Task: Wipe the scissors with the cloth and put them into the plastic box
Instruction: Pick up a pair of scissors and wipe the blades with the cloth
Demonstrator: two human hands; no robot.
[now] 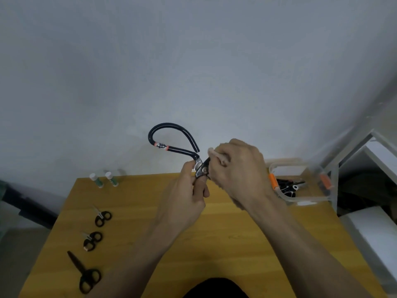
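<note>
I hold a pair of scissors (pixel 171 138) with a large black loop handle up above the far edge of the wooden table (pixel 137 211). My left hand (pixel 184 201) pinches them at the metal pivot and blades. My right hand (pixel 238 168) grips a small pale cloth (pixel 214 154) against the blade side; most of the cloth is hidden inside the fist. The clear plastic box (pixel 300 196) with orange latches stands at the table's far right, with dark scissors inside it.
Three black-handled scissors lie along the table's left side: one (pixel 103 217), another (pixel 92 240), and a larger pair (pixel 84 274). Two small white-capped green bottles (pixel 104 179) stand at the far left edge. White shelving (pixel 369 168) is on the right.
</note>
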